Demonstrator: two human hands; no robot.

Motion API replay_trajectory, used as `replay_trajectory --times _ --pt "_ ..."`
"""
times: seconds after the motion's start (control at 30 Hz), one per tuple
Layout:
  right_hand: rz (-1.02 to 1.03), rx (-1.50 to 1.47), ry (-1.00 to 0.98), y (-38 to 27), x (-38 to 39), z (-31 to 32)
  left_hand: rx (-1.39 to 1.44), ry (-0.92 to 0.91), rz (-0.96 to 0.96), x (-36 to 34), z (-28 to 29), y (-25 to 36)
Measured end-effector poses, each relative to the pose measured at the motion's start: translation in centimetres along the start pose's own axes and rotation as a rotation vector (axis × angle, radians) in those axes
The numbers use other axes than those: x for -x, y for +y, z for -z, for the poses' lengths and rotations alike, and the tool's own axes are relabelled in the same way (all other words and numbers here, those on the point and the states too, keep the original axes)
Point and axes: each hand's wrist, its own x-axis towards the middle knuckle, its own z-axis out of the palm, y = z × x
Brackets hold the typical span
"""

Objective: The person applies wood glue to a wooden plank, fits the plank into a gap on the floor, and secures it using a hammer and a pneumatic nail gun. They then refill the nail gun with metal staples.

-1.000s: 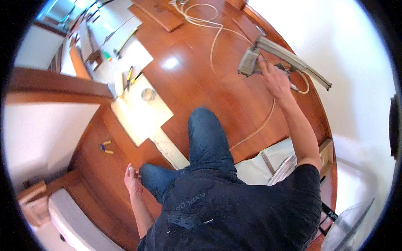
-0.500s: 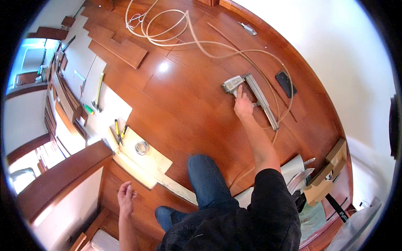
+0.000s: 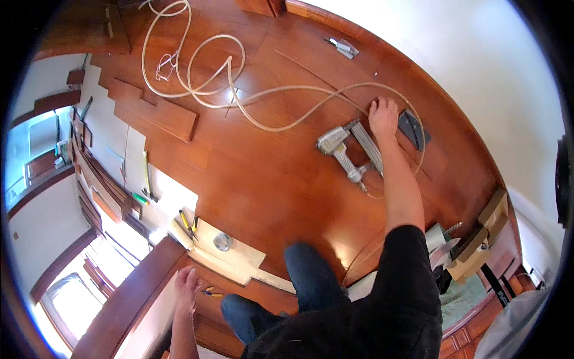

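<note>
My right hand [image 3: 384,118] reaches down over a thin wood strip [image 3: 317,78] lying on the floor, its fingers bent and slightly apart; whether they touch the strip is hidden. Just left of that forearm, a silver nail gun [image 3: 338,146] lies on its side, its magazine partly behind my wrist. A dark phone [image 3: 411,129] rests close to the hand's right. Off at the lower left, my left hand [image 3: 186,286] hangs in the air beside a brown wooden ledge [image 3: 134,293], fingers loosely curled and apart, with nothing visible in them.
A pale air hose [image 3: 281,127] loops across the plank floor [image 3: 251,179]. Loose planks [image 3: 158,115] lie at the far left. Pliers [image 3: 188,224], a tape roll [image 3: 222,242] and a hammer [image 3: 147,176] sit nearer. An opened cardboard box [image 3: 478,251] is at right.
My right hand has left the nail gun and moved right, over the strip. The nail gun has turned slightly on the floor. The whole view has shifted and tilted.
</note>
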Motion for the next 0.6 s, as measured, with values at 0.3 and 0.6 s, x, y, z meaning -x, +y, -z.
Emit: replay_trajectory --times 0.3,0.6 --pt "-0.035 0.088 0.084 1.6 -3.8 -4.4 -0.232 -0.460 -0.367 -13.0 -31.3 20.9" --pt "-0.019 0.018 0.051 0.4 -5.0 -4.5 -0.298 -0.569 -0.885 -24.1 -59.4 33.5"
